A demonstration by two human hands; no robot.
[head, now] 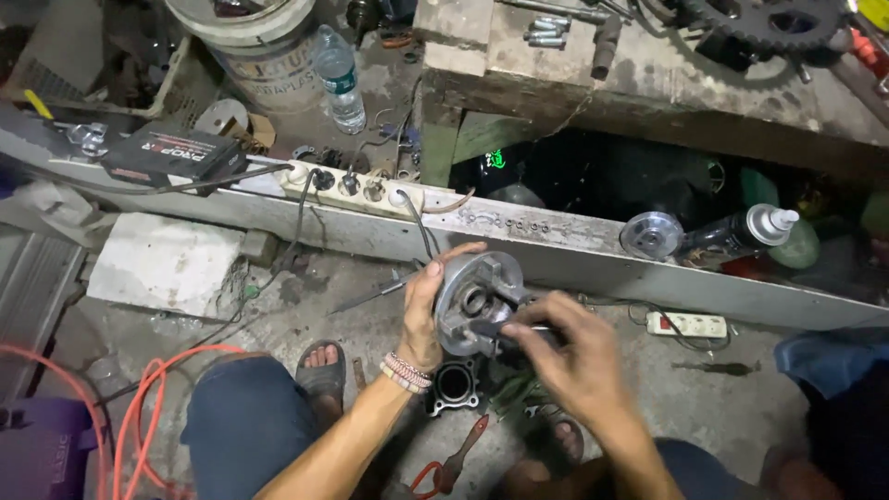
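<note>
Round metal housing (477,301) between both hands (500,324).

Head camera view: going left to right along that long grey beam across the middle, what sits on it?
Black battery → white power strip → clear round lid → dark spray can lying on its side.
</note>
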